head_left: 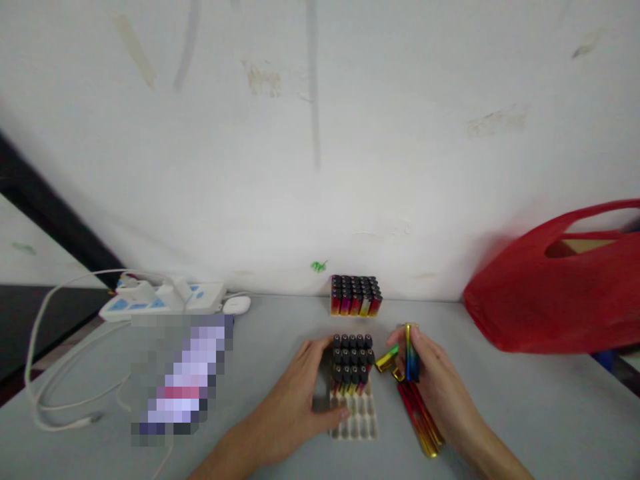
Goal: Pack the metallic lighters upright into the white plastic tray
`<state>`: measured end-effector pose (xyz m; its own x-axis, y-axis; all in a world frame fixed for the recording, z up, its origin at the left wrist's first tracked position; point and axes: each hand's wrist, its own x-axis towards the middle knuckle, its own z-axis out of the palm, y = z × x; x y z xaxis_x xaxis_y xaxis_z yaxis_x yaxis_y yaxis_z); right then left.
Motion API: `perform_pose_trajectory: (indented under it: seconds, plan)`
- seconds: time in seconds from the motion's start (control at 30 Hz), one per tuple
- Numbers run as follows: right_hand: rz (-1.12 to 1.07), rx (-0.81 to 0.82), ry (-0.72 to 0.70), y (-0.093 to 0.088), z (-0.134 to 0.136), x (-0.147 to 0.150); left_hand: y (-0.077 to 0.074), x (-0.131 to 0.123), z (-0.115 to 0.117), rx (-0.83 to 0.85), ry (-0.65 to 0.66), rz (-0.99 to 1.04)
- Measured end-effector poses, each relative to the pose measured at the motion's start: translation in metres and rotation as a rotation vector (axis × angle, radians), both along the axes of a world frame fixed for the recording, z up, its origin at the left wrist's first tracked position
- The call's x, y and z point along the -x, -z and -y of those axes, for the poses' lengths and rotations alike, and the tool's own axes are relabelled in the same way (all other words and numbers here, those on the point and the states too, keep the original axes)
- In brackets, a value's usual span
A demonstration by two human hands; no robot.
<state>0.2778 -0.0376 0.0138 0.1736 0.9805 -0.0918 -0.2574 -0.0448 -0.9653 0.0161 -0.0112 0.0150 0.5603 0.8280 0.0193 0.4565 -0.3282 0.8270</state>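
My left hand (293, 403) curves round the left side of a pale moulded tray (367, 427), its thumb on the front cells and its fingertips by the back corner. Slim, black-topped tubes (353, 360) with shiny coloured bodies stand upright in the tray's rear rows; the front cells show bare. Closed round a shiny blue-and-gold metallic tube (411, 353), my right hand (435, 370) is just right of the tray. Beside its fingers, a green-and-gold metallic tube (387, 360) lies tilted. Several red-and-gold tubes (423, 423) lie side by side under that hand, partly hidden.
A block of similar black-topped tubes (355, 297) stands near the wall. At left are a white power strip (200, 297), cables, a white earbud case (237, 305) and a pixelated phone-like screen (190, 380). A red bag (555, 293) sits at the right.
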Motion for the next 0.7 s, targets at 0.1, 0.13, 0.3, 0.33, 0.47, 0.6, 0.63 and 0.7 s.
perform_pose_trajectory:
  seconds: [0.1, 0.13, 0.3, 0.33, 0.47, 0.6, 0.63, 0.7]
  plan:
    - [-0.046, 0.013, 0.006, -0.003, 0.0, -0.005, 0.001, 0.0, 0.0, 0.009, -0.012, 0.004]
    - [-0.066, 0.013, -0.01, -0.004, -0.001, -0.005, 0.001, 0.0, 0.001, 0.012, -0.014, 0.003]
    - [-0.18, 0.048, -0.094, -0.016, -0.003, -0.006, 0.003, 0.001, 0.001, 0.0, -0.01, 0.001]
    - [-0.208, 0.057, -0.109, -0.018, -0.002, -0.006, 0.004, 0.002, 0.001, -0.004, -0.009, 0.0]
    - [-0.33, 0.097, -0.165, -0.024, 0.001, -0.004, 0.006, 0.002, 0.0, -0.012, 0.002, 0.0]
    - [-0.389, 0.107, -0.192, -0.026, 0.004, 0.001, 0.003, 0.001, 0.001, -0.001, 0.004, 0.001]
    - [-0.378, 0.101, -0.197, -0.025, 0.005, 0.002, 0.002, 0.001, 0.001, 0.001, 0.004, -0.003]
    - [-0.343, 0.095, -0.207, -0.024, 0.006, 0.005, 0.0, 0.0, 0.0, -0.003, 0.006, -0.006]
